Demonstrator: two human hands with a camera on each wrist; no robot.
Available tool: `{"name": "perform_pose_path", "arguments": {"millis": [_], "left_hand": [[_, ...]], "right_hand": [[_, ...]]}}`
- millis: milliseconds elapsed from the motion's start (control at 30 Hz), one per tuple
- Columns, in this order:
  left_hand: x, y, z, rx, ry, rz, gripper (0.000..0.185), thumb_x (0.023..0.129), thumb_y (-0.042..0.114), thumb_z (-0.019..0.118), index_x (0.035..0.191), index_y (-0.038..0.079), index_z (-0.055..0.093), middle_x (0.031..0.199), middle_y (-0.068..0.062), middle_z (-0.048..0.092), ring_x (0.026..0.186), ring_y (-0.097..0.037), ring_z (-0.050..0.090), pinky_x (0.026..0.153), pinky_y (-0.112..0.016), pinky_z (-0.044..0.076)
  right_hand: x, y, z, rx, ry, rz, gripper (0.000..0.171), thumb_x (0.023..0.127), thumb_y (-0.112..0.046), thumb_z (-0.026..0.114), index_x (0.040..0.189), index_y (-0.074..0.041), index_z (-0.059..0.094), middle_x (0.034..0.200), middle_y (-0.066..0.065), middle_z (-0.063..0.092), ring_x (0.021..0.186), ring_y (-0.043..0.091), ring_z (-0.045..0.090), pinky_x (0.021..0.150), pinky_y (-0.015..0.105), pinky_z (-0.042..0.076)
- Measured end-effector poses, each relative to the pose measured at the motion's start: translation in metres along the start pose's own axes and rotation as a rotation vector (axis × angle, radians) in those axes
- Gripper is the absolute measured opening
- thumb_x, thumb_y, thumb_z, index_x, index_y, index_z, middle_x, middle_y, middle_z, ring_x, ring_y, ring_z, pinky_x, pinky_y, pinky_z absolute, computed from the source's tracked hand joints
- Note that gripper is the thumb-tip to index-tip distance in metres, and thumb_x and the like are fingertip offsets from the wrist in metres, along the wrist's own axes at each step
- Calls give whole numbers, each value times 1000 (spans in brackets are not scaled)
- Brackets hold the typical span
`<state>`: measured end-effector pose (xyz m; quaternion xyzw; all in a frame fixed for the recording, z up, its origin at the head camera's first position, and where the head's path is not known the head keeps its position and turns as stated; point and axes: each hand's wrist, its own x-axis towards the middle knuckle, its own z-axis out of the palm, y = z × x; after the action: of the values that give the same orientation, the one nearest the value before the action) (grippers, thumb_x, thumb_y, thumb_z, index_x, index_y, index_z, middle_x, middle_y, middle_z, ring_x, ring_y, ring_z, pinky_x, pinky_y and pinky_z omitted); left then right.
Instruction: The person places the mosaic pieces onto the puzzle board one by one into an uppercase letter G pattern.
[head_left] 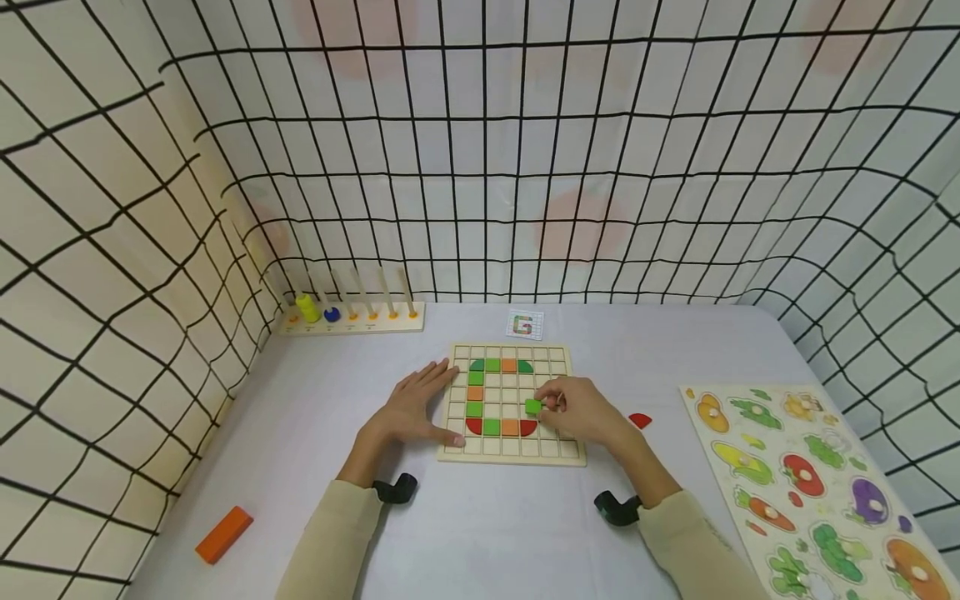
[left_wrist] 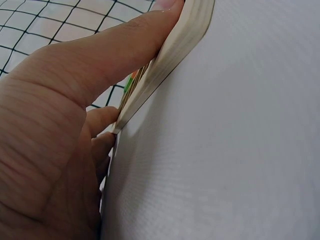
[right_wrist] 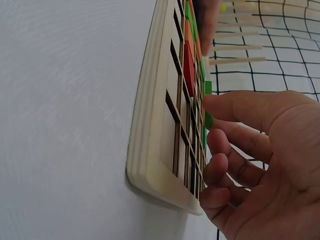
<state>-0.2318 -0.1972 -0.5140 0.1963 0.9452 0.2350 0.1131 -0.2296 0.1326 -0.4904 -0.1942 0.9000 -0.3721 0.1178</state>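
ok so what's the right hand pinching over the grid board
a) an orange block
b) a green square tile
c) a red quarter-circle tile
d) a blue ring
b: in the head view the right hand pinches a green square tile over the grid board, while the left hand rests flat on the board's left edge.

White table point(head_left: 480, 533) carries grid board point(head_left: 558, 454); peg rack point(head_left: 352, 321); orange block point(head_left: 223, 534); fruit puzzle point(head_left: 817, 483).

The left hand point(head_left: 411, 411) lies flat, fingers straight, thumb stretched forward. The right hand point(head_left: 581, 410) is curled, thumb and fingertips point(right_wrist: 215, 107) pinched together. Both forearms reach forward in beige sleeves.
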Motion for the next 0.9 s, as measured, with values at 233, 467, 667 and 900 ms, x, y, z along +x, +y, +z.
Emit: {"name": "perform_pose_path", "arguments": {"millis": [233,467,667,900], "left_hand": [[0,2,-1,10,-10,0,125,67,71,84,166,23,24,175,0,13,162,-27,9,129,-58,14],[1,2,0,14,-11,-3,125,67,70,84,166,23,24,175,0,12,162,-26,8,129,-57,13],[2,0,2,19,-8,-7,125,67,71,84,166,24,24,175,1,12,163,-26,8,130,-56,13],[1,0,2,23,-12,-16,124,68,70,84,166,24,24,175,0,13,162,-26,9,129,-57,14]], "right_hand": [[4,-3,3,-12,-15,-3,17,87,-11,75,104,-7,74,79,0,58,71,13,51,64,24,44],[4,-6,5,-30,-20,9,19,87,-12,72,105,-6,74,80,0,58,71,13,50,62,23,41],[3,-6,6,-39,-14,3,19,88,-11,71,106,-6,74,80,0,58,72,13,51,63,23,43],[3,-6,7,-21,-8,11,18,89,-12,71,106,-7,74,81,-1,59,73,14,51,63,23,42]]}}
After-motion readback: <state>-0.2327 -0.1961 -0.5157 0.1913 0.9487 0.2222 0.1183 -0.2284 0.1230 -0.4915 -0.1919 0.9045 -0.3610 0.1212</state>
